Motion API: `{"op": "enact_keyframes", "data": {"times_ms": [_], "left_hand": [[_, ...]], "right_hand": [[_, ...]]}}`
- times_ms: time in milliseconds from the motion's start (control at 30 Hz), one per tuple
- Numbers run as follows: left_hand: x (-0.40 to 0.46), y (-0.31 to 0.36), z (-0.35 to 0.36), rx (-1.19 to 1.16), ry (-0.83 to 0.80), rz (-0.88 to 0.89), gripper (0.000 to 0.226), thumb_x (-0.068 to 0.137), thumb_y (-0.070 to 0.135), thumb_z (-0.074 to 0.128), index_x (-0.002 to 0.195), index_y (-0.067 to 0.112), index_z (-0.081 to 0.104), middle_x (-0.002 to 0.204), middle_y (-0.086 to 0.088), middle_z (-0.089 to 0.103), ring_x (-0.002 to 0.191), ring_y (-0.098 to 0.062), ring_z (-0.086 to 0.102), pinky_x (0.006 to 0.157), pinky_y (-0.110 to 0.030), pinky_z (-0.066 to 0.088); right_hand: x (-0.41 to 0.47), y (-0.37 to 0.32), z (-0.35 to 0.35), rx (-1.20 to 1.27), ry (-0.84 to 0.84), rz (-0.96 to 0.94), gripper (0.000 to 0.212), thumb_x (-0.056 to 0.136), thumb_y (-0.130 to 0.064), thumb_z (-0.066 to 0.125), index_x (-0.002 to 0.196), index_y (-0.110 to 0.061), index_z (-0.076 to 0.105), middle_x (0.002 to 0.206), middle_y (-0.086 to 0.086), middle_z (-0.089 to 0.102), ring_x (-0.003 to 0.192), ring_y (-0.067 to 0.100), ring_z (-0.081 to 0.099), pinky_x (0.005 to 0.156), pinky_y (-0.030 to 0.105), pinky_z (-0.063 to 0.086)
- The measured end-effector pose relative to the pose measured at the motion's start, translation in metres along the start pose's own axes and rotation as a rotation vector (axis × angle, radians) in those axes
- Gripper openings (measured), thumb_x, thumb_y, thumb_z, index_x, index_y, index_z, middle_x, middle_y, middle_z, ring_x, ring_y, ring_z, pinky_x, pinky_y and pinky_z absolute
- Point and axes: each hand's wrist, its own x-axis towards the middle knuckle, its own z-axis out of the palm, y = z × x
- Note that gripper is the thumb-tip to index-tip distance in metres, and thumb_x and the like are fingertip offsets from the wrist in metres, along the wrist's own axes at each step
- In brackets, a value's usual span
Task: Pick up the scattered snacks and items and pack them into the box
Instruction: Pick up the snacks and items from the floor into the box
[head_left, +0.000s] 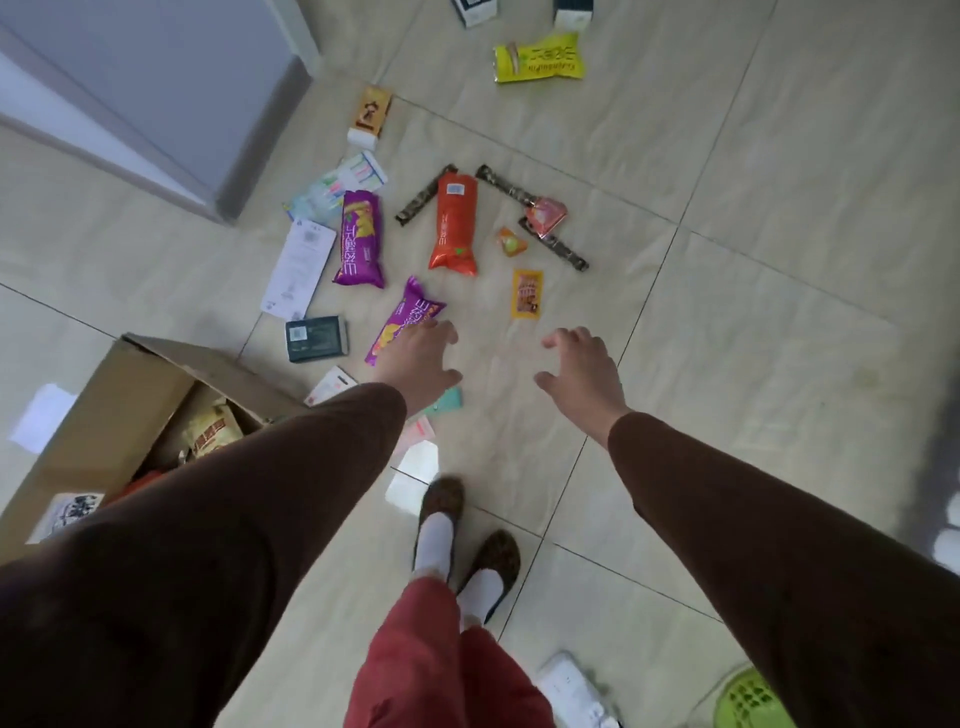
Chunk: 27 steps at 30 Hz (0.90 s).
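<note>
- The person stands on a tiled floor (727, 156), both arms in brown sleeves stretched forward and down over the scattered items.
- The left hand (421, 364) has its fingers spread and relaxed; its grip holds nothing, and it hangs over the lower end of a purple snack packet (402, 317) that lies tilted on the floor.
- The right hand (584, 374) is also spread, fingers slightly bent, its grip holding nothing, above bare tile just below a small yellow sachet (527, 293).
- The cardboard box (104, 395) sits at the lower left, flaps open, with a pale snack bag (213, 428) and other packets already inside; the left sleeve hides part of it.
- Beyond the hands lie an orange packet (454, 223) and a second purple packet (358, 244), side by side and apart.
- Dark stick-shaped wrappers (423, 195) lie on either side of the orange packet, with a pink packet (545, 213) resting across two of them on the right.
- A dark green box (316, 338) lies between the cardboard box and the tilted purple packet; a white leaflet (298, 267) lies just above it.
- A yellow-green packet (537, 60) lies far off, near the top edge.
- Patterned slippers (441, 504) and red trousers show below the arms.
</note>
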Motion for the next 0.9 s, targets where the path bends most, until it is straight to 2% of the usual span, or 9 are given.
{"op": "enact_keyframes", "data": {"times_ms": [367,500,633,733,900], "left_hand": [[0.158,0.121,-0.039,0.039,-0.026,-0.044,0.051,0.086,0.03,0.073,0.132,0.019,0.055,0.132,-0.004,0.057,0.12,-0.027,0.055,0.093,-0.039,0.046],[0.207,0.155,-0.039,0.029,-0.017,-0.09,0.049,0.085,0.03,0.074,0.129,0.02,0.057,0.13,-0.001,0.057,0.119,-0.025,0.054,0.086,-0.036,0.044],[0.254,0.187,-0.039,0.004,-0.023,-0.159,0.048,0.083,0.029,0.074,0.126,0.018,0.057,0.128,-0.003,0.057,0.118,-0.027,0.053,0.085,-0.034,0.041],[0.293,0.21,-0.045,-0.047,0.017,-0.207,0.05,0.081,0.029,0.076,0.126,0.018,0.058,0.124,-0.004,0.058,0.117,-0.028,0.055,0.092,-0.04,0.047],[0.35,0.241,-0.053,-0.157,0.083,-0.288,0.046,0.081,0.028,0.074,0.124,0.017,0.06,0.123,-0.007,0.06,0.116,-0.03,0.055,0.093,-0.043,0.047]], "right_hand": [[0.13,0.103,-0.121,0.056,0.015,0.047,0.044,0.088,-0.026,0.067,0.128,-0.015,0.053,0.129,0.009,0.051,0.116,0.03,0.048,0.092,0.041,0.045],[0.174,0.14,-0.151,0.048,-0.015,0.018,0.043,0.088,-0.026,0.067,0.128,-0.015,0.053,0.128,0.009,0.052,0.115,0.029,0.048,0.093,0.041,0.045],[0.228,0.176,-0.188,0.03,-0.056,-0.038,0.042,0.089,-0.026,0.067,0.128,-0.017,0.052,0.13,0.009,0.051,0.117,0.029,0.047,0.092,0.04,0.044],[0.271,0.198,-0.22,0.011,-0.058,-0.086,0.042,0.09,-0.026,0.066,0.128,-0.017,0.052,0.13,0.008,0.051,0.117,0.028,0.048,0.092,0.038,0.044],[0.343,0.213,-0.26,0.01,-0.082,-0.126,0.043,0.089,-0.023,0.066,0.128,-0.015,0.053,0.128,0.008,0.053,0.116,0.029,0.048,0.095,0.037,0.042]]}}
